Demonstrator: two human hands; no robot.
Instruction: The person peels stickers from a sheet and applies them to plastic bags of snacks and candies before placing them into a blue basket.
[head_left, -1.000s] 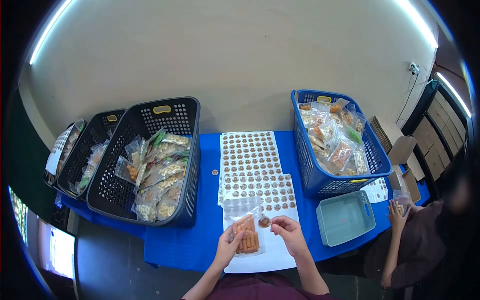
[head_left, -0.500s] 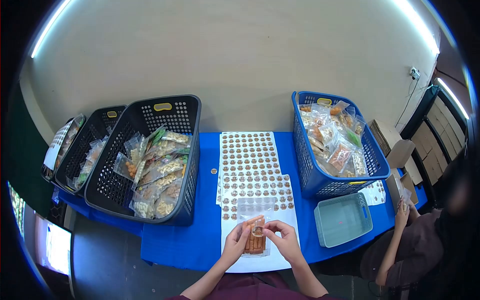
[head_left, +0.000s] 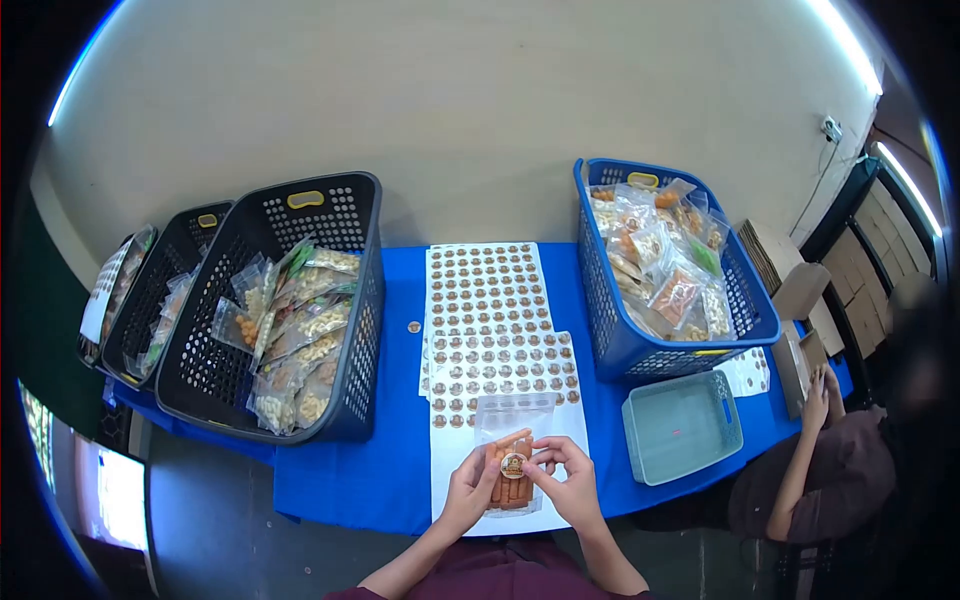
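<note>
A clear plastic snack bag (head_left: 515,408) with brown stick-shaped snacks inside is held up over the front of the white sticker sheet. My left hand (head_left: 473,489) grips its left side, thumb in front by a round label sticker (head_left: 513,466). That sticker lies against the front of the bag, its printed face towards me. My right hand (head_left: 568,483) is closed, with thumb and forefinger pinched at the sticker's right edge. Beneath is the sticker sheet (head_left: 500,405), with rows of round brown labels and a bare white lower part.
A dark basket (head_left: 372,300) of snack bags stands left, with more baskets beyond it. On the right are a blue basket (head_left: 590,250) of bags and a grey-green tray (head_left: 735,465). A loose sticker (head_left: 414,327) lies on the blue tablecloth (head_left: 400,400). Another person's hands (head_left: 820,400) are far right.
The sticker now shows more fully on the bag, and my right fingers have shifted slightly right and up to its edge. The view has tilted slightly. The other person's hands have moved.
</note>
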